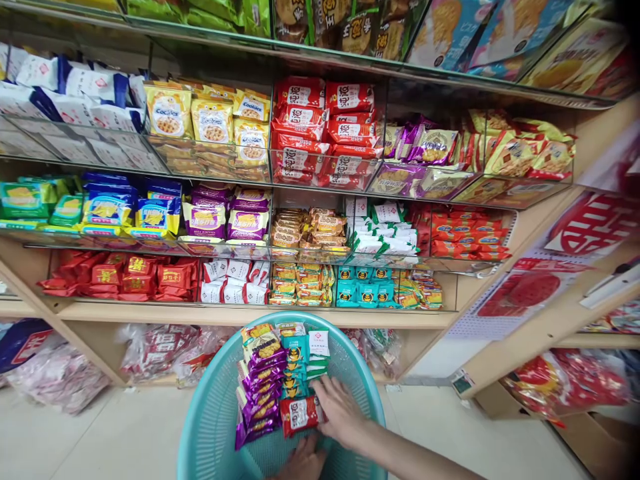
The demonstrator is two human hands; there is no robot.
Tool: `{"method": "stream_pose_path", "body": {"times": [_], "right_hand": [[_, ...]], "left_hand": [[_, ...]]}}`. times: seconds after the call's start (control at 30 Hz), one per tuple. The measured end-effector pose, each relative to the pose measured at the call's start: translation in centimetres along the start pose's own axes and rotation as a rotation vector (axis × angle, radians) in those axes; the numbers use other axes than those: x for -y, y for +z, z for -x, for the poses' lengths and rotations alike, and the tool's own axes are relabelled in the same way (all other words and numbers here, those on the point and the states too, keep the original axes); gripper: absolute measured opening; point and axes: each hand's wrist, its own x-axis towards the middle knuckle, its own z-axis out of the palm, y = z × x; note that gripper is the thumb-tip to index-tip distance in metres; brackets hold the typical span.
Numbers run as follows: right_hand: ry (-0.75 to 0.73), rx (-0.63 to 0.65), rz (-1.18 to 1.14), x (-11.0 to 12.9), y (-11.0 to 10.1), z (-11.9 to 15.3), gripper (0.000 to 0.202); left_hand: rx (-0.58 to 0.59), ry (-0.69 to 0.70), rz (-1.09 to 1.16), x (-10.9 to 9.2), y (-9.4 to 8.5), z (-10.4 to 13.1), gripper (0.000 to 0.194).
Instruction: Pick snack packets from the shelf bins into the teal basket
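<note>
A teal plastic basket (200, 407) stands in front of the shelves. Purple snack packs (263, 393) form a row on its left side, with teal packs (296, 360) beside them and green-and-white packs (318, 347) to the right. My right hand (337, 407) reaches in from the right, its fingers at the right end of a red pack (301, 415) and close to the green-and-white packs. Just below the red pack is my left hand (303, 460), partly cut off by the bottom edge; its fingertips are hidden under the pack.
Shelves (250, 313) of sorted snack packs span the view behind the basket. Bagged goods (160, 350) lie under the lowest shelf. At the right, a cardboard box (595, 433) stands by red packages (570, 383). Pale floor tiles (125, 427) show around the basket.
</note>
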Motion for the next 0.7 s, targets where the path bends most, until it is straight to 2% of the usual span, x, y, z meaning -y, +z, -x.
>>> {"method": "stream_pose_path", "body": {"times": [0.07, 0.17, 0.23, 0.37, 0.57, 0.63, 0.7], "right_hand": [[0.159, 0.008, -0.328, -0.7, -0.3, 0.4, 0.065], [0.480, 0.128, -0.863, -1.2, 0.0, 0.5, 0.048], [0.598, 0.201, -1.068, -1.2, 0.3, 0.3, 0.038], [0.620, 0.219, -1.157, -0.5, 0.8, -0.3, 0.034], [0.579, 0.226, -1.185, 0.4, 0.8, -0.3, 0.041], [0.536, 0.228, -1.179, 0.5, 1.0, -0.2, 0.043], [0.510, 0.230, -1.167, 0.5, 1.5, -0.2, 0.044]], "left_hand": [[0.008, -0.061, -0.017, -0.9, -0.8, 0.8, 0.063], [0.022, -0.097, -0.020, -2.0, -1.8, 1.8, 0.064], [0.026, -0.116, -0.013, -2.5, -2.2, 2.2, 0.059], [0.013, -0.129, 0.006, -2.8, -2.9, 2.7, 0.058], [-0.032, -0.160, 0.112, -2.2, -3.5, 2.8, 0.086], [-0.065, -0.181, 0.183, -1.8, -3.5, 2.6, 0.076], [-0.114, -0.182, 0.280, -1.6, -3.4, 2.7, 0.056]]}}
